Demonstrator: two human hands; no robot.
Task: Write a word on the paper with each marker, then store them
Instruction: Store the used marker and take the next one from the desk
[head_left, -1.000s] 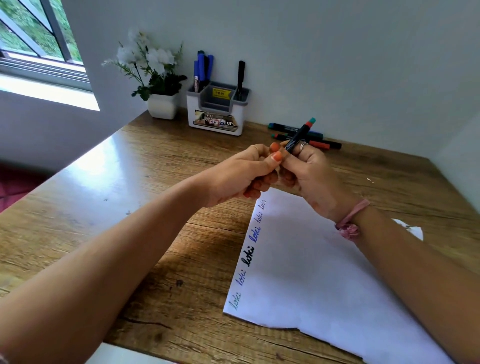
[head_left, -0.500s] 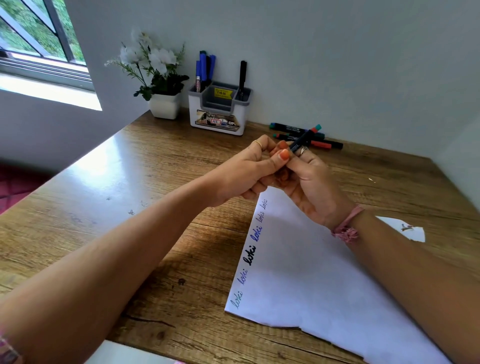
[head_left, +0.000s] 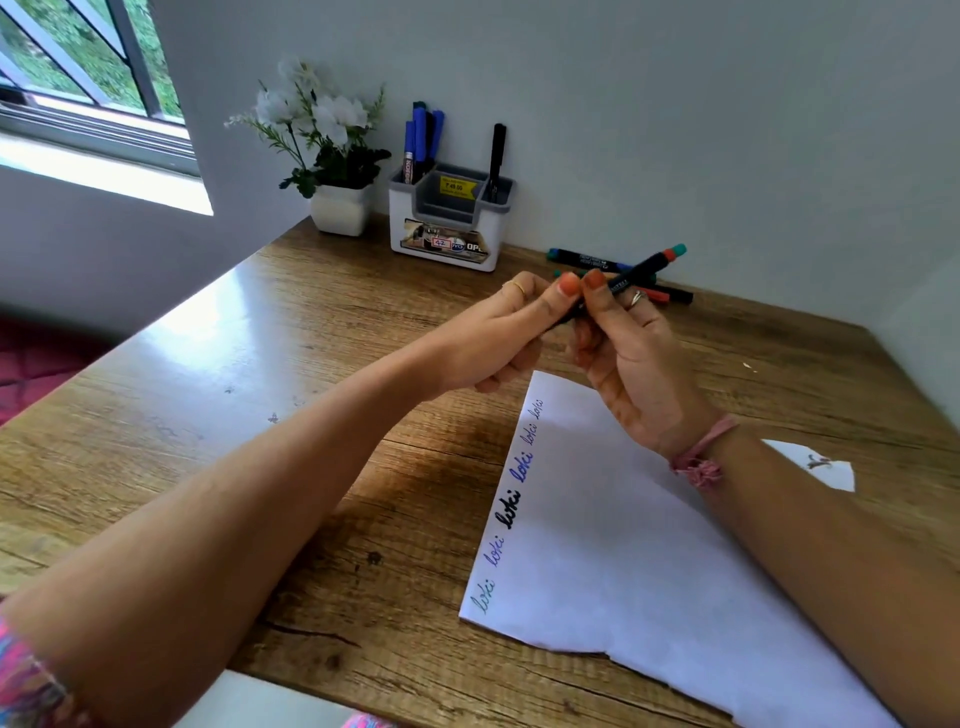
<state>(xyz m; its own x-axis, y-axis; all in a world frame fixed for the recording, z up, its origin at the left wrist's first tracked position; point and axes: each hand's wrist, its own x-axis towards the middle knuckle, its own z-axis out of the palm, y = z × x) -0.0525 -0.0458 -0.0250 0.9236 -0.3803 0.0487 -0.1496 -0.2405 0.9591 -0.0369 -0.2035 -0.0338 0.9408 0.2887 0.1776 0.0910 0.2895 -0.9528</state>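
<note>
A black marker (head_left: 641, 270) with a red and teal end is held above the wooden desk (head_left: 260, 364), between both hands. My right hand (head_left: 628, 348) grips its barrel, and my left hand (head_left: 509, 332) pinches its near end. Whether the cap is on or off is hidden by the fingers. Below the hands lies a white paper (head_left: 649, 561) with several copies of one handwritten word along its left edge. Several more markers (head_left: 597, 260) lie on the desk behind my hands. A white and grey organiser (head_left: 449, 228) by the wall holds blue markers (head_left: 423, 135) and a black pen (head_left: 497, 156).
A white pot of white flowers (head_left: 337, 156) stands left of the organiser. A window (head_left: 78, 67) is at the upper left. A small torn paper scrap (head_left: 815, 462) lies right of my right wrist. The desk's front edge runs along the bottom.
Both hands have lifted slightly and the marker has tilted flatter, its red and teal end swinging to the right. The left thumb has shifted along the marker's near end.
</note>
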